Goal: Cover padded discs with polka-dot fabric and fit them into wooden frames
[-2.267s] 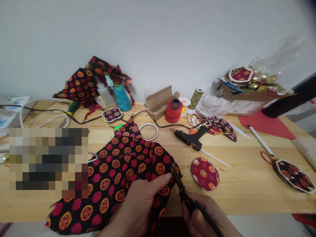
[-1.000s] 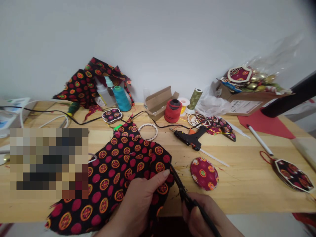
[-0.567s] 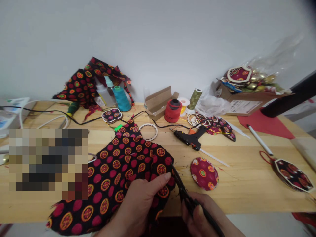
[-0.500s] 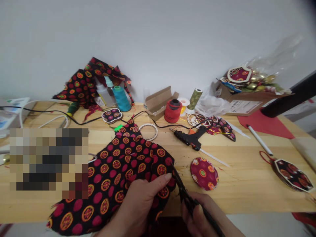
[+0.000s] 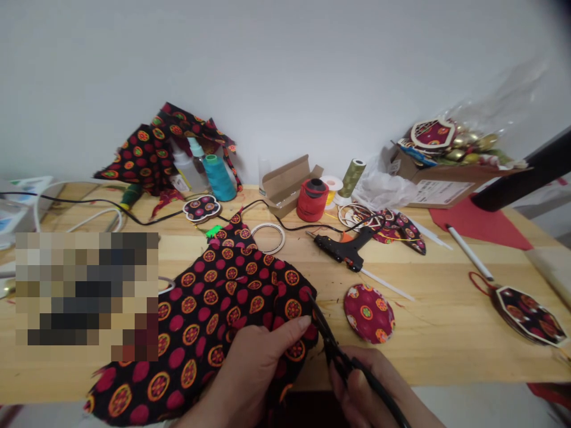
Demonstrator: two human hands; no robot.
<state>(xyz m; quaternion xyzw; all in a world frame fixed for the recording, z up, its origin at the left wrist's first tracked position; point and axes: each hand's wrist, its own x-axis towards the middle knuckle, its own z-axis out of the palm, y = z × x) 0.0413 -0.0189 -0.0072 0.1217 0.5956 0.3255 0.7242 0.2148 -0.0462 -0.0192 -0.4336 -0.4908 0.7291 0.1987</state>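
a pale wooden table [image 5: 446, 339] runs along a plain white wall and is crowded with craft things. take the black glue gun [image 5: 343, 249] near its middle as your marker. the printed cloth [image 5: 209, 297], black with red dots and orange rings, lies to the near left of the glue gun. it spreads toward the table's front edge, with its right border lifted off the wood. your left hand [image 5: 254, 368] is clamped on that border, thumb stretched along the top. that grip seems meant to hold the edge raised and taut, so the blades meet something firm. your right hand [image 5: 366, 392], on the near side of the glue gun at the bottom of the view, is closed round the handles of the black scissors [image 5: 328, 340]. the blades point up and away from you, their tips at the cloth's edge just beside your thumb; i cannot tell whether they are parted. your hands sit close together, not touching. the cloth looks thin and limp, with soft creases and a ragged lower left corner. just nearer than the glue gun lies a round red patch [image 5: 369, 313], probably kept within reach. left of the glue gun is a wooden ring [image 5: 255, 235], and behind it a red spool [image 5: 313, 200].
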